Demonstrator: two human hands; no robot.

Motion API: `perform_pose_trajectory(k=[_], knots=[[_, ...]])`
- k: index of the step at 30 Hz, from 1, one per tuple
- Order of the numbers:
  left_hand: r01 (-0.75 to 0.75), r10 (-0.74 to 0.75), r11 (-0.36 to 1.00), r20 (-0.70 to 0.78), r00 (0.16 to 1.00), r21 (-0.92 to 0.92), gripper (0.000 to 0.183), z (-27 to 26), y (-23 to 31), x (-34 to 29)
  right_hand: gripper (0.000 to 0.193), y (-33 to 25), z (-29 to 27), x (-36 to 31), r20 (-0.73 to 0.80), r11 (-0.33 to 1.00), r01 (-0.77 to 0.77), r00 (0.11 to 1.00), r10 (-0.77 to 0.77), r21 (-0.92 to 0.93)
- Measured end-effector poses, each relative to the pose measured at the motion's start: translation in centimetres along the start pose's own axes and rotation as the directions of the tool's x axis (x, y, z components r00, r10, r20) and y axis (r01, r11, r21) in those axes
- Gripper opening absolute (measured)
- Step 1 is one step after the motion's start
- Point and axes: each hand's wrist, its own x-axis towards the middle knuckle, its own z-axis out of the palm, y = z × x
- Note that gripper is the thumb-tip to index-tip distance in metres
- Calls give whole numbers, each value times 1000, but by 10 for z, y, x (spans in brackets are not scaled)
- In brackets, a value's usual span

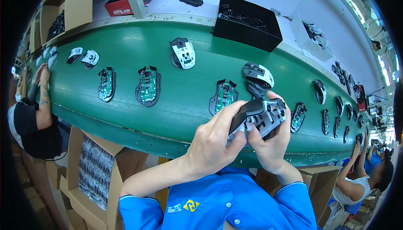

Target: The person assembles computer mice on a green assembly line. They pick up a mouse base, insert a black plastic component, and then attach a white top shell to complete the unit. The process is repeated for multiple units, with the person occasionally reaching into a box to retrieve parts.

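Over the green desk [184,104], a black-and-grey mouse shell [262,119] tilts, its inner side toward the person; left hand [212,140] and right hand [270,146] both grip it. Just beyond lie a circuit-board mouse base [226,93] and a white-and-black mouse shell [261,74]; farther back stands a black box [245,36].

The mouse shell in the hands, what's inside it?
Inside the mouse shell, you can see grey and black plastic parts. The left hand and right hand cover some of its edges, so whatever is under them can't be seen.
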Motion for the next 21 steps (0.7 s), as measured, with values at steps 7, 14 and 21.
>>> perform_pose_trajectory(k=[7,14,21], knots=[[34,-34,999,57,998,3,45,-5,0,-2,67,4,5,-3,-39,999,50,998,-51,-20],[-45,44,999,82,996,8,57,-9,-2,6,61,-5,-8,10,45,993,46,998,-41,-109],[94,-147,923,117,982,373,64,-4,-3,76,44,67,-160,141,39,536,-22,994,101,-844]])
